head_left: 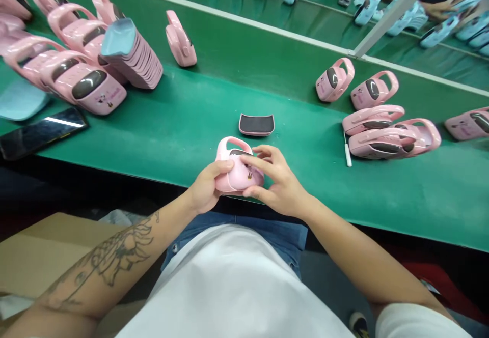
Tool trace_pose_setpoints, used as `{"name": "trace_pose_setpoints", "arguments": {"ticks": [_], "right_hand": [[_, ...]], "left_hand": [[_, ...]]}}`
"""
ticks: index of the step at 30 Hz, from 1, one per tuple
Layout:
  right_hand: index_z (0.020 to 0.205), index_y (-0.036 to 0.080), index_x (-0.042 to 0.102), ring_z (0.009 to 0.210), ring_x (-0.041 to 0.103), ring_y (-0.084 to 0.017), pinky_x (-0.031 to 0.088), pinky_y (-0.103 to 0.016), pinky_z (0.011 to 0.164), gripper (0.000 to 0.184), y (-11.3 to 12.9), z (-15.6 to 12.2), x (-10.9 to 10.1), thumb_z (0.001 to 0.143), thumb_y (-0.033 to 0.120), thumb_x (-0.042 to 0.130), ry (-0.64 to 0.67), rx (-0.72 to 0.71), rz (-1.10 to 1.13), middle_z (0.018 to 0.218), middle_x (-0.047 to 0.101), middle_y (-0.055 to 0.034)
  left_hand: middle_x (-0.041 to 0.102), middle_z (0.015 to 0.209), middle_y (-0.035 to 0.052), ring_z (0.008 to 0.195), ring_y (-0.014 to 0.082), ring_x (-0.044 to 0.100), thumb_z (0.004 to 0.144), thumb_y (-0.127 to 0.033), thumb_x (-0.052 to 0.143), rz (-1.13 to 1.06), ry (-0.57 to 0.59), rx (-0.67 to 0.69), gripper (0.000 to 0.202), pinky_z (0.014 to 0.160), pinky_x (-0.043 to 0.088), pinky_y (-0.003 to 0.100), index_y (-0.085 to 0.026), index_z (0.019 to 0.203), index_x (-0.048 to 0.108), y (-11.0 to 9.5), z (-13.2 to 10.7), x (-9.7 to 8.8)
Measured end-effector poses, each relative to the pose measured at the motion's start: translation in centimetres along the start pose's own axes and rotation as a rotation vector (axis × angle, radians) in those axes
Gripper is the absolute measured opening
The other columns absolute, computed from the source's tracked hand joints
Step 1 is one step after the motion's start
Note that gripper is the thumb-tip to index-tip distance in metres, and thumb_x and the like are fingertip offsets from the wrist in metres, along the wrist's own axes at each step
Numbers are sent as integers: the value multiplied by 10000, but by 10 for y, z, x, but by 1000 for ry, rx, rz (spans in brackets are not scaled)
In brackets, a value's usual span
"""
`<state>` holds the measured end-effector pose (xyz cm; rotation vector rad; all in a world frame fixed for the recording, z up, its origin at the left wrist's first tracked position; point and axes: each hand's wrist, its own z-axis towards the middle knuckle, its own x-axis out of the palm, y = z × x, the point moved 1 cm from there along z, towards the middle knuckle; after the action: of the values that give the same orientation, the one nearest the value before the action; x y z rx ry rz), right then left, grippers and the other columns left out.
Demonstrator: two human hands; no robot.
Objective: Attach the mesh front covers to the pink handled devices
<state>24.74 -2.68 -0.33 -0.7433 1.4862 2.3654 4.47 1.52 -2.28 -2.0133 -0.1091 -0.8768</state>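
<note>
At the front edge of the green bench I hold a pink plastic handled case (239, 176) with a loop handle, a dark window and a small printed figure. My left hand (204, 188) is closed round its left side, thumb on top. The thumb and fingers of my right hand (282, 182) rest about its right end, forefinger across the upper face. Just beyond the case lies a curved pink cover piece (256, 124) with a dark inner face, apart from both hands. The underside of the case is hidden.
Similar pink cases (89, 86) crowd the left beside a stack of pink covers (141, 60) and a dark phone (44, 132). More pink cases (382, 142) stand right, near a thin white-handled tool (347, 155). Across the divider are blue cases (369, 7) and a person's arm (435, 11).
</note>
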Motion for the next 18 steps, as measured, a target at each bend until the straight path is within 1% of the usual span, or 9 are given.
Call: {"name": "trace_pose_setpoints", "arguments": {"ticks": [2,3,5,6,7,9,11,14,18], "right_hand": [[1419,277,582,1258,588,-299,523,-528,1088,640,-7,-4,-2,889,579,776,-68,256,112,1399,559,-133],[1382,255,594,1169,637,-280,560,-502,1028,620,-10,-6,-1,905,627,731,-76,414,223,1331,618,-133],[1261,217,635,961,700,-238,619,-437,873,614,-12,-10,7,919,726,638,15,708,554,1141,713,-120],[1206,202,654,905,714,-232,633,-414,816,653,-10,-11,13,896,775,620,97,808,741,1080,735,-118],[1170,191,670,888,727,-235,644,-400,779,690,-8,-11,19,871,810,617,167,864,914,1059,750,-121],[1171,191,689,961,746,-257,664,-393,773,707,-2,-8,29,847,817,640,193,874,1161,1111,765,-127],[1222,212,690,1060,745,-272,678,-404,802,667,3,-4,35,867,775,660,136,825,1270,1169,770,-114],[1246,227,695,1098,750,-280,691,-428,828,605,6,1,41,887,714,691,73,795,1290,1216,776,-101],[1199,203,728,1080,765,-287,678,-472,908,530,5,0,51,895,638,735,12,769,1276,1206,794,-105]], "left_hand": [[804,1114,143,951,351,783,838,-418,704,-35,76,-14,513,757,651,437,-136,1266,688,-7,2,-4],[797,1151,154,994,377,778,842,-434,691,-53,105,0,536,774,654,472,-136,1288,677,-10,2,-5],[787,1186,169,1082,415,755,835,-467,676,-79,110,57,581,832,649,515,-123,1304,669,-13,4,-8],[791,1172,173,1112,425,745,821,-478,677,-85,88,88,592,861,645,518,-114,1288,675,-14,5,-8],[796,1151,172,1137,431,736,807,-486,679,-89,61,114,595,888,640,516,-109,1267,684,-14,5,-9],[802,1122,168,1170,435,724,790,-500,675,-90,12,147,582,920,634,509,-113,1224,702,-12,7,-8],[803,1115,162,1184,432,720,783,-503,669,-83,-25,171,556,926,635,502,-124,1187,713,-11,8,-7],[804,1105,153,1187,429,720,763,-489,672,-68,-59,218,529,919,641,496,-137,1155,719,-9,9,-6],[804,1108,147,1185,426,719,743,-473,677,-79,-90,255,525,913,641,499,-139,1145,722,-3,6,-4]]}}
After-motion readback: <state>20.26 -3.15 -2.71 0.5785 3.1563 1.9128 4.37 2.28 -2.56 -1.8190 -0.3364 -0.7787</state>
